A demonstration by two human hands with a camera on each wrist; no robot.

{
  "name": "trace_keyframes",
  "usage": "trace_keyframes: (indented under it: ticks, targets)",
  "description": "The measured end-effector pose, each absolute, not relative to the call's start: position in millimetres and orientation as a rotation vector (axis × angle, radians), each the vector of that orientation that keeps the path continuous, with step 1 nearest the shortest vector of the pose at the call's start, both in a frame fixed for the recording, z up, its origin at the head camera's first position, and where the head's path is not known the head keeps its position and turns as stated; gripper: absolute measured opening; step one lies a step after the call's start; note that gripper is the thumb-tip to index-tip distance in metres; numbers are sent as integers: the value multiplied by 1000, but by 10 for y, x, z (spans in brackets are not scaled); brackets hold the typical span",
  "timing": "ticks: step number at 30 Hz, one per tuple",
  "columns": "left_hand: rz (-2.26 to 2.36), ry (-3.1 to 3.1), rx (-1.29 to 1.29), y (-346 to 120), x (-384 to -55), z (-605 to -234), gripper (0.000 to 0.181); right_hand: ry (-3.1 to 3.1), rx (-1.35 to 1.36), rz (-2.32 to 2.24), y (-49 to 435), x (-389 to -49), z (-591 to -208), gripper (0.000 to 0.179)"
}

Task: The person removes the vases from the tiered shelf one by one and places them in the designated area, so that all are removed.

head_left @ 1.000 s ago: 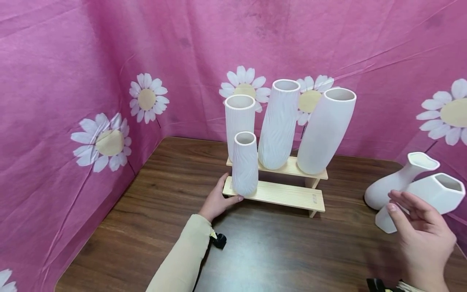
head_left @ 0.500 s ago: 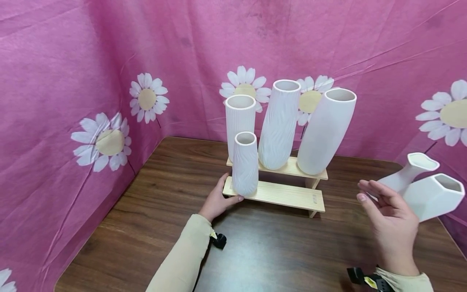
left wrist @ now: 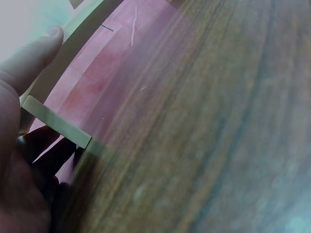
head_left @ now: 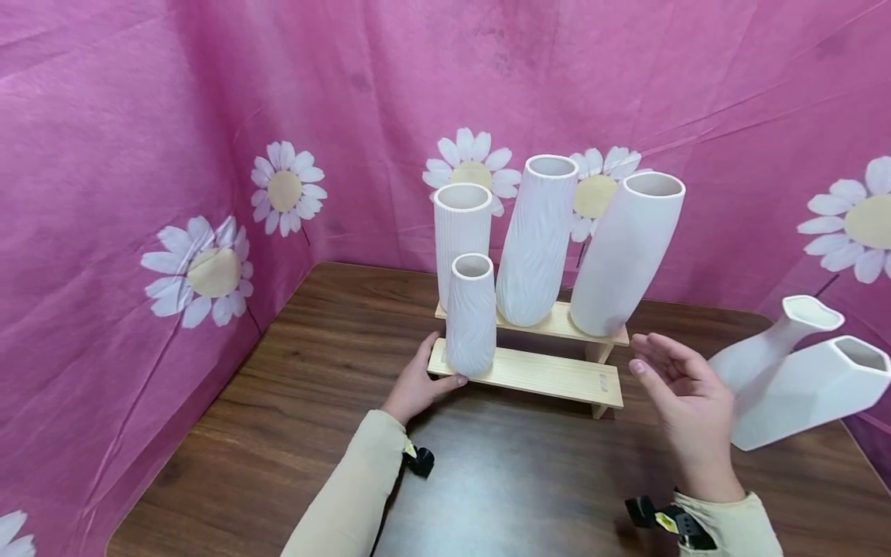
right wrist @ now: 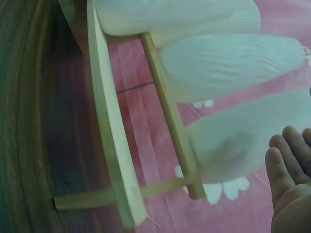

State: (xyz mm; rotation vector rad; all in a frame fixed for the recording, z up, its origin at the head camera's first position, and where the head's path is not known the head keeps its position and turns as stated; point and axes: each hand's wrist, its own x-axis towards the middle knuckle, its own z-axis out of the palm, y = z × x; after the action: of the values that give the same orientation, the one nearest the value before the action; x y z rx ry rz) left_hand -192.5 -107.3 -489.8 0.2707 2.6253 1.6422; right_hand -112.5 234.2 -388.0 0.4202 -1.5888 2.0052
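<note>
My left hand (head_left: 420,384) grips the left end of a two-step wooden display stand (head_left: 550,377). In the left wrist view its thumb (left wrist: 41,56) lies along the front edge of the board, with the fingers around the stand's leg (left wrist: 58,121). A small textured white vase (head_left: 472,321) stands on the lower step, just above that hand. On the upper step are a ribbed vase (head_left: 462,232), a tall wavy-textured vase (head_left: 537,247) and a smooth vase (head_left: 626,255). My right hand (head_left: 689,406) is held relaxed and holds nothing, to the right of the stand.
At the right, behind my right hand, a narrow-necked white vase (head_left: 759,352) and an angular white vase (head_left: 814,391) overlap in the head view. The dark wooden table (head_left: 292,387) is backed by a pink cloth (head_left: 376,93) with printed daisies.
My right hand has moved left, from in front of the two vases at the right toward the stand's right end. The left hand keeps its place on the stand.
</note>
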Motion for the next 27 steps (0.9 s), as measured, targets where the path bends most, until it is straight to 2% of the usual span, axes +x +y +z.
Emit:
trace_keyframes:
  ticks: [15,27]
  targets:
    - [1658,2639,280,-1079,-1927,-4937,103,-1877,209,1971,1908,-1279,-4034,36]
    - [1643,2639,275,-1066,-1939,-4925,104,-1986,279,1956,1675,-1413,-4097,38]
